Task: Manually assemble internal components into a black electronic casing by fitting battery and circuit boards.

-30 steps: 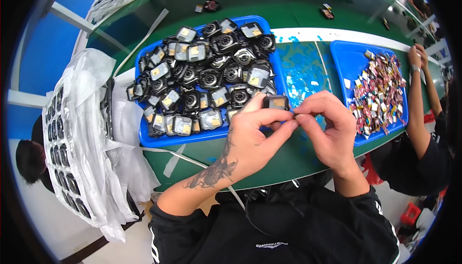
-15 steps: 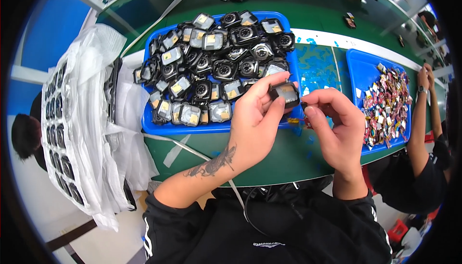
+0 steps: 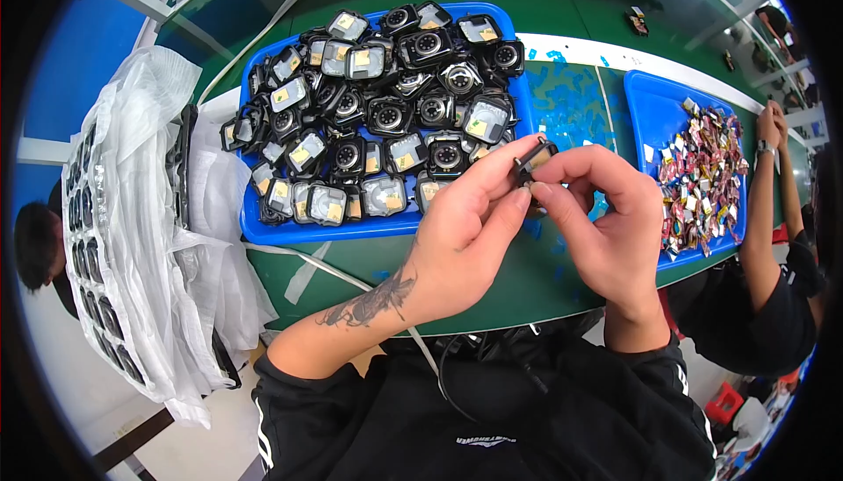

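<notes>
My left hand (image 3: pixel 457 240) pinches a small black smartwatch case (image 3: pixel 537 155), holding it tilted nearly edge-on above the table. The right hand (image 3: pixel 610 222) meets it there, thumb and forefinger closed together at the case's lower edge. Whatever is between those right fingertips is too small and hidden to name. Just behind my left hand, a blue tray (image 3: pixel 386 233) is heaped with similar black watch cases, some showing round sensor backs, others grey insides with tan patches.
A second blue tray (image 3: pixel 639 99) on the right holds a pile of small wired parts (image 3: pixel 702 174). Stacked white plastic sheets (image 3: pixel 167 244) with dark pieces stand at the left. Blue film scraps (image 3: pixel 566 108) lie between the trays. A co-worker's arms (image 3: pixel 764 218) are at far right.
The watch case has turned from showing its open inside to nearly edge-on. My right hand has moved left, its fingertips now touching the case. The view has shifted slightly.
</notes>
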The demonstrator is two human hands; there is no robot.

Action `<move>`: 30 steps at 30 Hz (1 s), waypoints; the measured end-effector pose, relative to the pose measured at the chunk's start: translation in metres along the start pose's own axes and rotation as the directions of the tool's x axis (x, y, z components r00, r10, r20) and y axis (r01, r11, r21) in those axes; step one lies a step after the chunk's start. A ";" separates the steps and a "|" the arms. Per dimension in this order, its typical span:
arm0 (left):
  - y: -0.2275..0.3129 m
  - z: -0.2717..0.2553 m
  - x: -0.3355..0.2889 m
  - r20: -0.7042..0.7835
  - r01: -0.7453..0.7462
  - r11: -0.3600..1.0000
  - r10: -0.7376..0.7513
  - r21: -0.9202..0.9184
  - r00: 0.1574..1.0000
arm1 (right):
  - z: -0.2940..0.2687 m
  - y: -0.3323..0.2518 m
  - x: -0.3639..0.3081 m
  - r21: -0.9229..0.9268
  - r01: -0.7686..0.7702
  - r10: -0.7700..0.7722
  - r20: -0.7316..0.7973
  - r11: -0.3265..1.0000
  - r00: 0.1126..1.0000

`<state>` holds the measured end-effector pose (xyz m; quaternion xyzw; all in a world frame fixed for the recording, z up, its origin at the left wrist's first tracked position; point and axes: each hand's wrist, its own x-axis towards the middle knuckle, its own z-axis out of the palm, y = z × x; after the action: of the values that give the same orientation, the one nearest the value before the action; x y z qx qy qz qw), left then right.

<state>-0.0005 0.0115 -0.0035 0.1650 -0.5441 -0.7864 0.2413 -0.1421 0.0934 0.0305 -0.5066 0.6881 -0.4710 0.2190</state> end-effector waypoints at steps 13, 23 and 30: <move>0.005 -0.003 -0.002 0.014 0.124 0.976 -0.128 0.181 0.992 | -0.007 0.002 0.006 -0.108 0.075 -0.075 0.005 0.991 0.997; 0.000 0.003 -0.001 0.061 0.037 0.999 -0.036 -0.015 0.998 | -0.006 0.021 0.011 0.163 0.088 -0.095 0.035 0.983 0.995; 0.003 0.009 0.005 -0.142 -0.109 0.976 0.082 -0.190 0.986 | -0.014 0.018 -0.020 0.320 -0.105 0.092 0.055 0.941 0.994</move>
<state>-0.0086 0.0151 0.0024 0.1661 -0.4534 -0.8112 0.3299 -0.1541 0.1177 0.0177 -0.4379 0.6218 -0.5557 0.3358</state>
